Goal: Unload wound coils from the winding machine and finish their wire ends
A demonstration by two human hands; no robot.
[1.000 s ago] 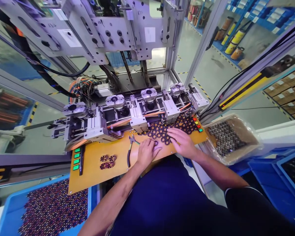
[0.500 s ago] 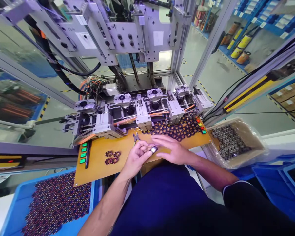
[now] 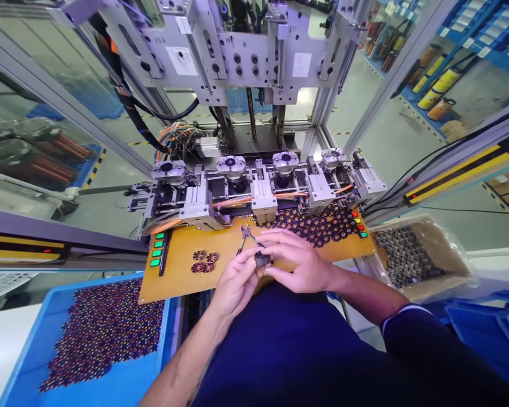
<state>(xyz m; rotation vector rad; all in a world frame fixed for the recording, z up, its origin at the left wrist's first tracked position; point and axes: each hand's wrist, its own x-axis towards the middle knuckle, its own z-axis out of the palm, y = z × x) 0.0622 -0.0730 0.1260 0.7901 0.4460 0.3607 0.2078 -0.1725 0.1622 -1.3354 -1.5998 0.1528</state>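
A small dark ring-shaped stator core [image 3: 262,259] is held above the front edge of the yellow board. My left hand [image 3: 239,278] pinches it from the left with thumb and fingers. From the other side, my right hand [image 3: 297,261] closes on it, fingers over the top and thumb below. Just beyond my hands lie cutting pliers [image 3: 245,233], jaws pointing away from me. A small group of copper-wound stators [image 3: 204,262] rests on the board to the left. Many more dark stators [image 3: 318,226] lie together at the right.
A machine with several round fixtures [image 3: 231,165] stands behind the yellow board [image 3: 176,282]. Lit buttons [image 3: 155,262] sit at both board ends. A blue bin [image 3: 127,367] of wound stators is at left, a lined carton [image 3: 445,265] of metal cores at right.
My right hand has come in from the right and now touches the stator core. The core has turned, showing its dark toothed side instead of a shiny rim. The view has shifted slightly left.
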